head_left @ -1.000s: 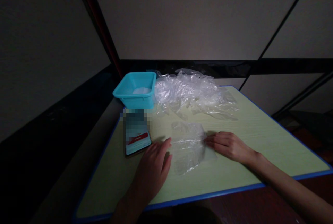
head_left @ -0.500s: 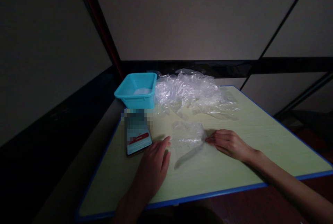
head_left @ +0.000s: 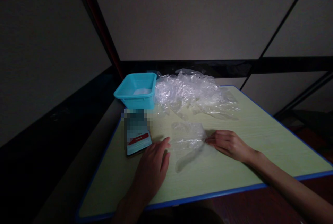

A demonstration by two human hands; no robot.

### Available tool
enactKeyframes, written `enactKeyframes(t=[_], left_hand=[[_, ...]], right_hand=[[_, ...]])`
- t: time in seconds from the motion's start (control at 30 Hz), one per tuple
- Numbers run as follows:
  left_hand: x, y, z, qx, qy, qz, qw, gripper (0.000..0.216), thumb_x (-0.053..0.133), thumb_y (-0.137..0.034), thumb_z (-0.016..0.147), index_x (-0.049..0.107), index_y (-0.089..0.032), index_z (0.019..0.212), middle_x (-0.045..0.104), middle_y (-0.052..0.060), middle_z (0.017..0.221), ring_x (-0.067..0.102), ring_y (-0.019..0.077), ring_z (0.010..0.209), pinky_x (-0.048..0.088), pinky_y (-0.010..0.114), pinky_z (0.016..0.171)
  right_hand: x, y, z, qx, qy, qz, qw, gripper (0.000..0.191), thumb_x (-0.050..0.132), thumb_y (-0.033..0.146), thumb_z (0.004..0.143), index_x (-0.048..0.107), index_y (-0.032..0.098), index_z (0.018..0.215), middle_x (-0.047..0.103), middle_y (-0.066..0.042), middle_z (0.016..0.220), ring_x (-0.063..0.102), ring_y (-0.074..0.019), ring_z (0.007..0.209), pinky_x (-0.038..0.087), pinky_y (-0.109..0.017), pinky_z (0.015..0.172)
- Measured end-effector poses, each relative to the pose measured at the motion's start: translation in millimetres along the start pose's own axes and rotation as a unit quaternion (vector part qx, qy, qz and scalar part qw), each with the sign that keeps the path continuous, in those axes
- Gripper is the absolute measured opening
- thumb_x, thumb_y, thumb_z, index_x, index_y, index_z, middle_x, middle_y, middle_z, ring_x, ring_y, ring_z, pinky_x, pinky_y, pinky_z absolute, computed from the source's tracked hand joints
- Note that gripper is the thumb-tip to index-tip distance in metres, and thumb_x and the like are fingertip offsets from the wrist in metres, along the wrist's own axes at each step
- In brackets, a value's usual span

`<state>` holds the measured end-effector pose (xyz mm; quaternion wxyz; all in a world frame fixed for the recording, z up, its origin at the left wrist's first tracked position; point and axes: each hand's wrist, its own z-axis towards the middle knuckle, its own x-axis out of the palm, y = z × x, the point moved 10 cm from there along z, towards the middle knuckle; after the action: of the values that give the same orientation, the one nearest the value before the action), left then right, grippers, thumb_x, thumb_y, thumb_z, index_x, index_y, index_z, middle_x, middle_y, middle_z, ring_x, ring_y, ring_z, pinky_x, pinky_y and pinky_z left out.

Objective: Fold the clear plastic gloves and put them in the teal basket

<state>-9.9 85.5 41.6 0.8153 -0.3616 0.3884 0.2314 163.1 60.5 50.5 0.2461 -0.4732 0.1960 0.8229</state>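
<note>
A thin clear plastic glove lies on the pale green table between my hands, its near half raised off the surface and casting a shadow. My left hand holds the glove's left edge, fingers close together and pointing away from me. My right hand pinches the right edge with closed fingers.
A heap of crumpled clear plastic gloves fills the far middle of the table. A teal plastic bin stands at the far left corner, and a phone with a lit screen lies just in front of it. The table has a blue rim and dark surroundings.
The glove's near half, flat on the table a second ago, has been lifted and folded up toward the far half. Both hands stayed at its edges.
</note>
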Motion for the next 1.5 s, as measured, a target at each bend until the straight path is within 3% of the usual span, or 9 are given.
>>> enactKeyframes(t=[0.33,0.5,0.77,0.9,1.1,1.33,1.5], left_hand=[[5,11,1,-0.045,0.013,-0.049,0.998,0.039,0.038,-0.011,0.082,0.042,-0.019,0.12,0.06,0.006,0.102,0.052,0.0223,0.104,0.041,0.042,0.092],[3,9,4,-0.041,0.007,-0.044,0.998,0.044,0.037,-0.006,0.079,0.039,-0.021,0.12,0.06,0.004,0.096,0.053,0.0214,0.102,0.028,0.051,0.102],[4,10,11,-0.055,0.022,0.005,0.998,0.059,0.048,-0.007,0.07,0.03,-0.019,0.124,0.061,0.001,0.093,0.054,0.0219,0.104,0.001,0.058,0.105],[8,11,23,-0.049,0.04,0.029,0.998,0.063,0.054,-0.011,0.069,0.027,-0.018,0.125,0.06,-0.001,0.088,0.057,0.02,0.097,-0.001,0.056,0.106],[15,19,35,-0.061,0.06,0.019,0.996,0.06,0.053,-0.01,0.071,0.028,-0.019,0.125,0.059,-0.004,0.08,0.058,0.0191,0.09,0.003,0.058,0.104],[22,28,44,-0.096,0.099,0.01,0.99,0.062,0.052,-0.012,0.074,0.026,-0.016,0.13,0.061,-0.003,0.077,0.058,0.0194,0.084,0.007,0.054,0.104],[26,33,46,-0.115,0.095,0.0,0.989,0.062,0.05,-0.013,0.076,0.023,-0.015,0.131,0.06,-0.002,0.074,0.057,0.0198,0.085,0.01,0.051,0.104]], right_hand=[[9,-24,8,0.105,0.076,0.1,0.986,0.03,0.038,0.028,0.092,0.064,0.015,0.09,0.065,-0.008,0.077,0.059,-0.0171,0.072,0.046,-0.029,0.064],[13,-45,15,0.201,0.11,0.17,0.958,0.026,0.045,0.031,0.088,0.062,0.015,0.075,0.06,-0.005,0.067,0.055,-0.0143,0.06,0.041,-0.026,0.054],[33,-74,2,0.348,0.038,0.324,0.879,0.024,0.05,0.033,0.079,0.058,0.015,0.066,0.055,-0.001,0.059,0.049,-0.0118,0.053,0.037,-0.024,0.05],[39,-81,-3,0.375,0.002,0.319,0.87,0.019,0.048,0.03,0.076,0.056,0.015,0.066,0.056,-0.001,0.059,0.049,-0.0122,0.052,0.037,-0.024,0.05],[31,-84,-7,0.445,-0.051,0.246,0.859,0.02,0.049,0.024,0.07,0.05,0.016,0.089,0.055,0.002,0.053,0.048,-0.0131,0.046,0.033,-0.023,0.045],[27,-84,-4,0.455,-0.062,0.186,0.869,0.018,0.047,0.02,0.07,0.044,0.02,0.088,0.057,0.004,0.053,0.05,-0.0138,0.046,0.034,-0.023,0.048],[25,-81,-2,0.446,-0.062,0.155,0.88,0.016,0.046,0.019,0.071,0.045,0.021,0.087,0.055,0.005,0.051,0.048,-0.0131,0.045,0.033,-0.023,0.047]])
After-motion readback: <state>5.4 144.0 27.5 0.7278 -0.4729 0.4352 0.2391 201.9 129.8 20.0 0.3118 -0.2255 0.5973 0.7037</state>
